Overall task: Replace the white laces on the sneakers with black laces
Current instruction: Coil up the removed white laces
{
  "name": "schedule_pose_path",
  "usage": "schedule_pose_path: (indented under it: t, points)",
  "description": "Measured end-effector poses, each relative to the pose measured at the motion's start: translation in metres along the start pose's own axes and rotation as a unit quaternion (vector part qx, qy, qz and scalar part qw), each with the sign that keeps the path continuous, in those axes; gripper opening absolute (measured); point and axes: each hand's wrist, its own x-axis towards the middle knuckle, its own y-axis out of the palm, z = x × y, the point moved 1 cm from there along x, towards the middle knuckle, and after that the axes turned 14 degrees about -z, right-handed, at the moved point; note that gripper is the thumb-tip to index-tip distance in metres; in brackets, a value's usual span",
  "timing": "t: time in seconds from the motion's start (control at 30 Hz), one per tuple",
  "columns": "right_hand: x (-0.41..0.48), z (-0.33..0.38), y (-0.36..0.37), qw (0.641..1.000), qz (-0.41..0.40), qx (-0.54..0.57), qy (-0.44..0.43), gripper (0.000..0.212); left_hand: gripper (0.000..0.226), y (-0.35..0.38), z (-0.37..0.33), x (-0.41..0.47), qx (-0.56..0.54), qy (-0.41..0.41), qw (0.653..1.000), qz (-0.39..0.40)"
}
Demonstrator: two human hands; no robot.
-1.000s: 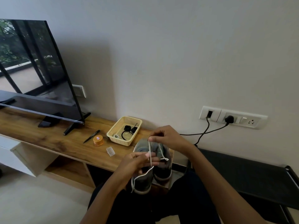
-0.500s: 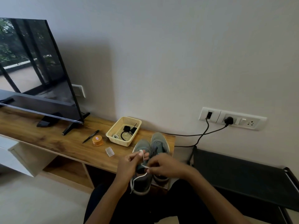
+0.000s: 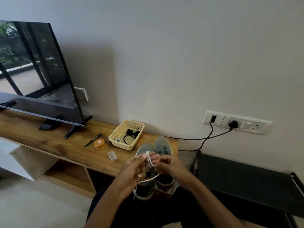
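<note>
Both my hands are raised just over the two grey sneakers (image 3: 162, 145), which stand side by side, toes toward the wall, at the right end of the wooden shelf (image 3: 49, 142). My left hand (image 3: 134, 168) pinches the white lace (image 3: 150, 161) between thumb and fingertips. My right hand (image 3: 169, 165), fingers curled in, holds the same lace right beside it, so the two hands nearly touch. Between them the lace is gathered in a few short loops. One loose strand runs from the loops toward 7 o'clock, across the sneaker nearer my left hand and down to its heel.

Taking the sneakers as the middle of the dial:
- A cream plastic basket (image 3: 113, 140) sits close by, between 10 and 11 o'clock, with black cord-like things (image 3: 130, 134) in it. I cannot tell whether they are laces.
- A small clear box (image 3: 112, 155) lies at 9 o'clock.
- An orange tub (image 3: 99, 144) and a black pen (image 3: 93, 140) just beside it are at about 10 o'clock.
- Farther out on that line stands a television (image 3: 32, 71).
- At 2 o'clock a wall socket panel (image 3: 236, 122) has a black cable (image 3: 205, 139) hanging from it.
- At 4 o'clock is a black bench (image 3: 246, 175).
</note>
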Motion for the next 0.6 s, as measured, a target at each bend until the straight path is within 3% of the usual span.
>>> schedule_pose_path:
  t: [0.1,0.27,0.33,0.47,0.6]
  points:
    - [-0.020,-0.013,0.013,0.999,0.030,-0.026,0.007,0.011,0.026,-0.005,0.008,0.007,-0.018,0.018,0.998,-0.056]
    - [-0.014,0.018,0.001,0.965,0.134,-0.207,-0.095,0.020,0.024,-0.011,0.019,0.008,0.137,0.077,0.982,-0.102]
    - [-0.004,0.041,-0.008,0.950,0.122,-0.251,-0.139,0.017,0.021,-0.011,0.018,0.005,0.206,0.084,0.971,-0.090]
    - [0.021,0.062,-0.023,0.956,0.027,-0.218,-0.194,0.011,0.023,-0.005,0.012,-0.004,0.253,0.023,0.966,0.039]
    - [0.026,0.033,-0.023,0.995,-0.004,-0.070,-0.073,0.007,0.026,0.001,0.004,-0.007,0.175,0.010,0.982,0.066]
